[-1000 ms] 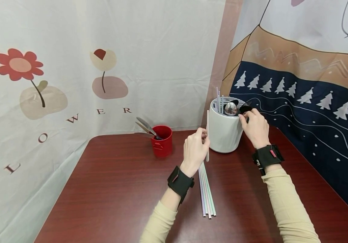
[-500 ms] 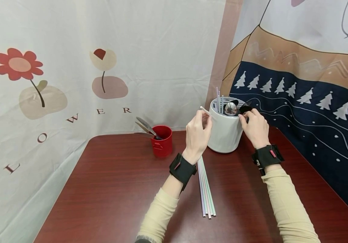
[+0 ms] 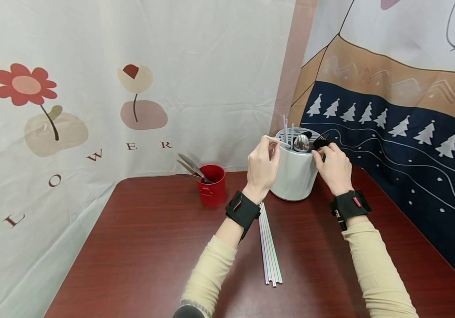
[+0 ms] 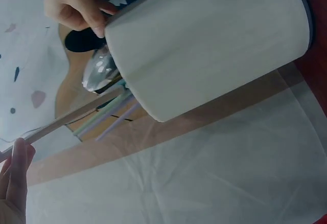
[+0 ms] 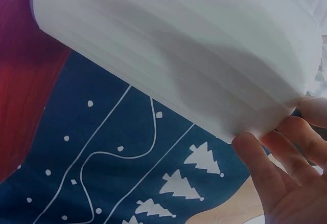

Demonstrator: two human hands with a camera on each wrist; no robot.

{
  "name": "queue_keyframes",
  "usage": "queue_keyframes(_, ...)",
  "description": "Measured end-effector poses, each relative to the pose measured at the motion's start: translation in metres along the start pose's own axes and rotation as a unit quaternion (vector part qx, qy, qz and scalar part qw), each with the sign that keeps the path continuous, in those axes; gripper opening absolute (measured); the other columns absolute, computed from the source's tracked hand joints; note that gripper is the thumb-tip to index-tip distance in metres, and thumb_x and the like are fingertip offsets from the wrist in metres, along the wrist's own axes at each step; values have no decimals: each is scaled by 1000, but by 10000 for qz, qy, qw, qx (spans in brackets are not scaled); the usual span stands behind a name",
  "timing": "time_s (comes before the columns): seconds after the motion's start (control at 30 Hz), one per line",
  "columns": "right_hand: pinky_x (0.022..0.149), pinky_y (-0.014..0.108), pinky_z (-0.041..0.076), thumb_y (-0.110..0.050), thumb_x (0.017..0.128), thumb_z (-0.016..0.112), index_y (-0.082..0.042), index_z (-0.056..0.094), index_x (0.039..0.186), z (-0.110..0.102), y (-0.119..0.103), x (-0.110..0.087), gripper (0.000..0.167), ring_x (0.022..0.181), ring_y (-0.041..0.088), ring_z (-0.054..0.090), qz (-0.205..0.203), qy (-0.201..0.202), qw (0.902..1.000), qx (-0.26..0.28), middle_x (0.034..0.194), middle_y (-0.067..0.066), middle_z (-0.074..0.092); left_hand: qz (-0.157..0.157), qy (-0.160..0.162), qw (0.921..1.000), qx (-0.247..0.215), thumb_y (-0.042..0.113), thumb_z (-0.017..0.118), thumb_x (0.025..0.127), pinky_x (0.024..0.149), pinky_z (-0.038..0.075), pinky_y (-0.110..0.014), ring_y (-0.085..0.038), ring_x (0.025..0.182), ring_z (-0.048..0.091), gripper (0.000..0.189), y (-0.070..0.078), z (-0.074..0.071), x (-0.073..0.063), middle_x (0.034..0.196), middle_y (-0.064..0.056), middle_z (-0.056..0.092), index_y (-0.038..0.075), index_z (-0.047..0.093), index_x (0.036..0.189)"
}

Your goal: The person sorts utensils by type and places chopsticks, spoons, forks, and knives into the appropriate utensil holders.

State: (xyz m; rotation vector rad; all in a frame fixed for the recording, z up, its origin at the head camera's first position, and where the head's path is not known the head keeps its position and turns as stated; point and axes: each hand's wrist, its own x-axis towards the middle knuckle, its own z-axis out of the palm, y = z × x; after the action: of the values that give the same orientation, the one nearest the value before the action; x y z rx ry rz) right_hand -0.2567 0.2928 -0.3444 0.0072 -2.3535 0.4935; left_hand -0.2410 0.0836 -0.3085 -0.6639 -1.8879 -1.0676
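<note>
My left hand pinches a pale chopstick above the left side of a white utensil holder. In the left wrist view the chopstick's far end reaches the holder's opening, beside several pastel chopsticks standing in it. A shiny spoon and a black utensil head also stick up from the slotted top. My right hand grips the holder's right rim, its fingertips against the white wall in the right wrist view. Several more pastel chopsticks lie side by side on the table below the left hand.
A red cup holding several metal utensils stands left of the holder, near the back edge of the dark red table. A pale curtain and a navy tree-print cloth hang close behind and to the right.
My left hand has moved up and right, bringing the chopstick from upright beside the holder to slanted over its rim. My right hand has kept its place on the rim.
</note>
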Motion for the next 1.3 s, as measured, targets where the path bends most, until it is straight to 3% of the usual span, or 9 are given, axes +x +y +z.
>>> queue_keyframes(0.3,58,52,44,-23,94,59,6,66,90,0,0,0,30,70,42,56,-14,4,10000,-31,90,19,56,-304,-330,9986,294,11,54,96,74,54,-21,-14,87,70,7,-9,15,13,98,-6,71,5,57,100)
queue_keyframes(0.57,57,52,43,-23,94,59,6,66,90,0,0,1,31,70,42,56,-44,56,10000,-2,90,19,57,-404,-642,9951,627,14,49,98,67,52,-23,-13,80,69,16,-12,20,19,99,-4,72,7,61,107)
queue_keyframes(0.73,57,52,43,-23,94,59,6,66,90,1,1,0,31,70,41,56,-36,43,10000,15,90,19,56,-784,-1215,9862,810,20,45,101,60,47,-26,-16,70,65,28,-15,20,14,100,-4,72,7,61,120)
queue_keyframes(0.83,57,52,43,-24,94,58,6,66,90,2,2,0,31,70,41,56,-21,47,10000,10,90,19,56,-930,-1472,9813,819,22,44,101,61,48,-27,-18,73,66,33,-16,20,10,103,-5,71,7,57,128)
queue_keyframes(1.03,57,52,43,-24,94,59,6,66,89,2,2,0,31,70,41,56,-62,93,9999,22,90,19,57,-898,-1610,9797,784,23,43,102,69,52,-27,-16,87,69,35,-16,21,6,110,-3,70,8,54,131)
queue_keyframes(1.3,59,53,43,-24,94,59,6,66,89,1,2,-1,30,72,42,57,-36,87,10000,-15,90,18,57,-903,-1719,9768,905,22,47,100,69,53,-27,-11,90,70,27,-17,18,-10,106,-1,71,10,60,121)
